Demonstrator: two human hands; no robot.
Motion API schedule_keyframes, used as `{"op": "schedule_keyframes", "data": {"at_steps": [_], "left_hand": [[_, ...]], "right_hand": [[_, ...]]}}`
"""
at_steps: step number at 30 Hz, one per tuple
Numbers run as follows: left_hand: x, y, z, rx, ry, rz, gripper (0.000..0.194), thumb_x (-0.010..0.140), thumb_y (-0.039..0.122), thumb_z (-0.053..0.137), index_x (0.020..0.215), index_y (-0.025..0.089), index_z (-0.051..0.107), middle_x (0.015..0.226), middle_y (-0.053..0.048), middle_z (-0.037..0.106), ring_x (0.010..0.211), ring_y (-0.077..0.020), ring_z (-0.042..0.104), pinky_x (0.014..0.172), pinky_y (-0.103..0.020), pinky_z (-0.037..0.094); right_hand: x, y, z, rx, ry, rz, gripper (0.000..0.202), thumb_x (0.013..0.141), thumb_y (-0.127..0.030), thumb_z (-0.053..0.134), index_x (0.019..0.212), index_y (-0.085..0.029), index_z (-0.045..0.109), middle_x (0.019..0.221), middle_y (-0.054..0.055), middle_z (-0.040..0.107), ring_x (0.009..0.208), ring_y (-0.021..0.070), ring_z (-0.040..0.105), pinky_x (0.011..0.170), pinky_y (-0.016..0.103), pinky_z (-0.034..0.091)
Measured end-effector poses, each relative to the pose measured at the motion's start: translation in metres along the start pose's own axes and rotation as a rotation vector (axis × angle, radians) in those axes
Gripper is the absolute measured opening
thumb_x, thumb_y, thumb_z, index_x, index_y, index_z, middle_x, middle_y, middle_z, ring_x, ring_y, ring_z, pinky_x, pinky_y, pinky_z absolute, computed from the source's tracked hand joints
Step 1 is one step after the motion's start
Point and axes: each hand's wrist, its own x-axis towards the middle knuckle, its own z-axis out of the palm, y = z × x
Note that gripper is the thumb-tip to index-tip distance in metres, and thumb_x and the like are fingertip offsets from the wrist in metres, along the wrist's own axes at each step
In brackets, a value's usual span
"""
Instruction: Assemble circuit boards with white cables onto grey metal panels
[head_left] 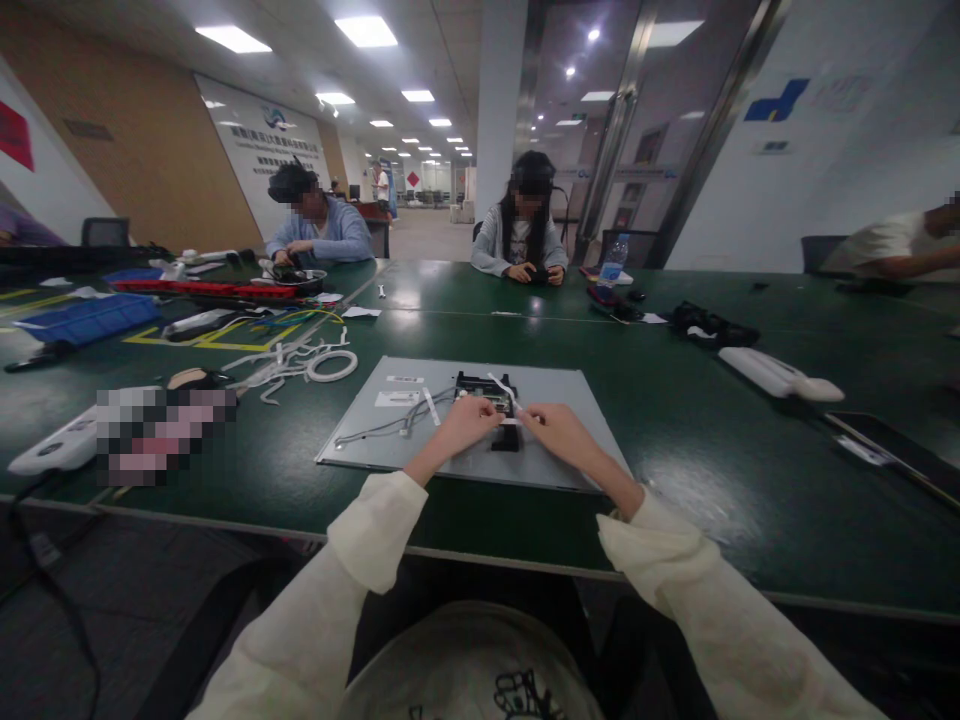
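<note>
A flat grey panel (555, 400), like the back of a display, lies on the green table in front of me. At its middle sits a black frame (487, 382) with a circuit board, partly covered by my hands. My left hand (469, 425) is closed over the board's near left side; what its fingers pinch is too small to make out. From the right, my right hand (561, 433) pinches the lower end of a thin white strip (500, 386). Another white strip (431, 406) lies on the panel, beside a grey cable (382, 428).
Left of the panel lie white curled tubing (332, 366), a blue tray (94, 318) and a white device (56, 445). A white handheld object (776, 375) and a dark phone-like slab (900, 445) are at right. Two people sit across the table, near a water bottle (615, 260).
</note>
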Motion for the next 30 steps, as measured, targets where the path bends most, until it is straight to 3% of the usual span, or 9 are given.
{"op": "schedule_keyframes", "data": {"at_steps": [5,13,20,26,30], "left_hand": [[-0.008,-0.001,0.013,0.294,0.075,-0.013,0.030,0.088,0.034,0.039,0.083,0.015,0.062,0.080,-0.007,0.066,0.076,-0.0181,0.061,0.068,-0.026,0.043],[-0.013,0.008,0.019,0.559,-0.012,-0.032,0.031,0.091,0.035,0.035,0.098,0.015,0.057,0.089,-0.011,0.065,0.085,-0.0224,0.063,0.074,-0.031,0.047],[-0.012,0.011,0.009,0.574,-0.058,0.014,0.031,0.089,0.036,0.039,0.095,0.015,0.060,0.093,-0.012,0.065,0.090,-0.0232,0.062,0.076,-0.032,0.047],[-0.013,0.008,0.002,0.558,-0.049,0.010,0.031,0.085,0.039,0.044,0.093,0.016,0.062,0.089,-0.013,0.066,0.086,-0.0258,0.062,0.072,-0.034,0.048],[-0.017,0.001,-0.002,0.574,-0.035,-0.012,0.032,0.084,0.040,0.044,0.090,0.015,0.063,0.088,-0.013,0.066,0.086,-0.0264,0.062,0.072,-0.034,0.047]], "right_hand": [[-0.001,-0.005,0.004,-0.175,-0.017,0.065,0.041,0.089,-0.042,0.036,0.076,-0.017,0.065,0.071,0.005,0.065,0.066,0.0144,0.055,0.058,0.023,0.028],[-0.004,-0.020,0.002,-0.447,-0.089,0.173,0.043,0.091,-0.044,0.032,0.086,-0.018,0.066,0.085,0.008,0.067,0.081,0.0185,0.061,0.063,0.024,0.035],[-0.011,-0.029,-0.003,-0.594,-0.151,0.239,0.049,0.091,-0.047,0.030,0.095,-0.013,0.065,0.091,0.015,0.065,0.086,0.0203,0.062,0.070,0.026,0.041],[-0.011,-0.025,-0.003,-0.501,-0.087,0.215,0.045,0.089,-0.047,0.036,0.092,-0.013,0.063,0.087,0.018,0.064,0.083,0.0241,0.062,0.070,0.031,0.041],[-0.012,-0.019,-0.004,-0.574,-0.078,0.269,0.039,0.088,-0.043,0.038,0.093,-0.012,0.062,0.087,0.018,0.064,0.081,0.0256,0.062,0.067,0.032,0.042]]}}
